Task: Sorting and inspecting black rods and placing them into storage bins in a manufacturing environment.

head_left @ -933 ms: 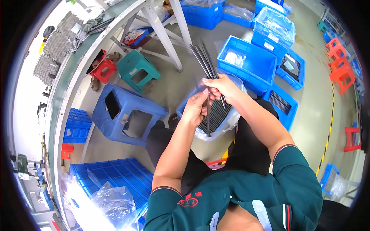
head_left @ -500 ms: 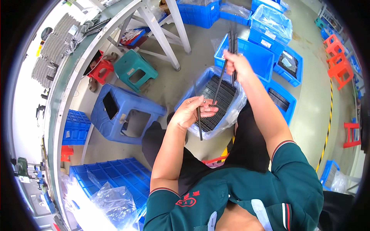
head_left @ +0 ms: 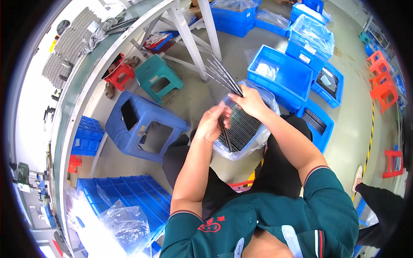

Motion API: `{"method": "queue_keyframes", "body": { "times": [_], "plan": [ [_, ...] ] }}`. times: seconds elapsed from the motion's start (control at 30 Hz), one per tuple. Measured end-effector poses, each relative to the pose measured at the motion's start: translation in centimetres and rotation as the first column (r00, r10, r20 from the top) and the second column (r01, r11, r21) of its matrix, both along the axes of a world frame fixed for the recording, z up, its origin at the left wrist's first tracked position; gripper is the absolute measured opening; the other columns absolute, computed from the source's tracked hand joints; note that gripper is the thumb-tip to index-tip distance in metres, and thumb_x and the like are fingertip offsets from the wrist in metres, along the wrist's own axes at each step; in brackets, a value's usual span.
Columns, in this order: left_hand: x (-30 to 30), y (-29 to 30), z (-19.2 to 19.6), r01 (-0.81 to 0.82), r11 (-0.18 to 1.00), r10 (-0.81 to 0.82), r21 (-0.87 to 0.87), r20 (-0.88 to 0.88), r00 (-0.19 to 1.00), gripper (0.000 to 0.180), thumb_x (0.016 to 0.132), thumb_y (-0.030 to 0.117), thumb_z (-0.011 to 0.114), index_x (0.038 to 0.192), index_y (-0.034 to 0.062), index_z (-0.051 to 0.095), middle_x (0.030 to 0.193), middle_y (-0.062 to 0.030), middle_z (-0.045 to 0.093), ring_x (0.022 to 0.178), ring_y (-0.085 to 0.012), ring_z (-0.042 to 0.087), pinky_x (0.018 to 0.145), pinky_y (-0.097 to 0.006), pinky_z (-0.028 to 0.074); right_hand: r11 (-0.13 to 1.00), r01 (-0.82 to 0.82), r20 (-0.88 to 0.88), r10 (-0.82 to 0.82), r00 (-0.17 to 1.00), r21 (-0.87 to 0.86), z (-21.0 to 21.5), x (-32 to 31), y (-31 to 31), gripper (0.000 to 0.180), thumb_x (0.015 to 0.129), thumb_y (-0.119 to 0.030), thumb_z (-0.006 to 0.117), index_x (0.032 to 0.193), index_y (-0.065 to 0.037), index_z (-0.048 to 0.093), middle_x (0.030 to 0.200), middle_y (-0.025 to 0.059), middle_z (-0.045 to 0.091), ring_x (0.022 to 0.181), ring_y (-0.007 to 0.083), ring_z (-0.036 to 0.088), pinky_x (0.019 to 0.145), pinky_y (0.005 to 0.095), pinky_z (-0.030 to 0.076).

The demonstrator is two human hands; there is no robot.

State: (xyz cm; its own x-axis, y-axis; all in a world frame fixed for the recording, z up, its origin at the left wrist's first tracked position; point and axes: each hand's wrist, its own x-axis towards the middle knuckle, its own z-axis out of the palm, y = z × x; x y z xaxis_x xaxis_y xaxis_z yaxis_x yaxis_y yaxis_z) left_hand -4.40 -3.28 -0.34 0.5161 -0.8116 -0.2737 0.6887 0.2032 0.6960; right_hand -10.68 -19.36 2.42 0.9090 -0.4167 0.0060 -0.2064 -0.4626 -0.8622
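Gripping a fanned bundle of slender black rods (head_left: 231,81), the right hand (head_left: 250,102) is clamping their near ends while the far ends are spreading toward the upper left. These rods are looking straight, smooth and evenly thin, and their dark surfaces are catching pale glints along their length. The left hand (head_left: 211,122), just beside the right, is curling its fingers around a separate dark rod (head_left: 226,138), which is slanting down below the palm; blur is hiding the fingertips and the exact hold. Both hands are hovering over a tub lined with clear plastic (head_left: 234,155), set between the person's knees. Inside it, many more rods (head_left: 246,128) are lying side by side in close parallel rows, their glossy backs forming a ribbed dark layer. Beyond the tub, a blue crate (head_left: 254,65) is standing near, and a blue stool (head_left: 117,131) is standing to the left, bearing a flat black object (head_left: 128,115).
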Motion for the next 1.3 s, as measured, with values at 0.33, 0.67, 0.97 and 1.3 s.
{"method": "queue_keyframes", "body": {
  "times": [0.33,0.67,0.97,1.3],
  "plan": [
    [3.1,0.9,1.0,-0.571,0.817,0.566,-0.08,-0.079,0.821,0.031,0.09,0.035,0.055,0.082,0.0052,0.058,0.071,-0.0026,0.052,0.056,-0.0127,0.042,0.051,-0.027,0.037,0.917,-0.196,-0.084,0.238,0.968,0.346,0.3,-2.2,1.3,0.023,0.087,-0.023,0.059,0.093,-0.002,0.051,0.058,0.0035,0.057,0.043,0.0075,0.049,0.041,0.0229,0.039],
    [2.3,-0.1,1.1,-0.605,0.787,0.611,-0.122,0.017,0.791,0.031,0.092,0.033,0.054,0.081,0.0045,0.058,0.068,-0.0011,0.049,0.054,-0.0091,0.04,0.048,-0.024,0.034,0.926,-0.163,-0.098,0.208,0.973,0.339,0.0,-2.4,2.0,0.019,0.088,-0.021,0.056,0.09,-0.004,0.049,0.058,0.0027,0.053,0.042,0.0076,0.046,0.041,0.022,0.037],
    [1.5,-1.1,1.0,-0.627,0.769,0.637,-0.126,0.241,0.732,0.029,0.091,0.03,0.055,0.078,0.0042,0.058,0.059,0.0045,0.04,0.045,-0.004,0.032,0.042,-0.02,0.023,0.7,-0.107,-0.099,0.247,0.964,0.706,0.4,-2.4,2.1,0.019,0.088,-0.022,0.057,0.081,-0.008,0.046,0.056,0.004,0.05,0.04,0.0077,0.041,0.035,0.022,0.03],
    [-1.7,-2.9,0.7,-0.452,0.89,0.452,-0.06,0.251,0.856,0.028,0.092,0.028,0.053,0.074,0.0069,0.053,0.055,0.0033,0.043,0.043,-0.0052,0.032,0.039,-0.021,0.025,0.609,-0.077,0.014,0.108,0.994,0.789,-0.1,-1.0,2.2,0.021,0.089,-0.025,0.057,0.088,-0.004,0.053,0.064,0.0053,0.056,0.048,0.0113,0.053,0.041,0.0235,0.043]
  ]
}}
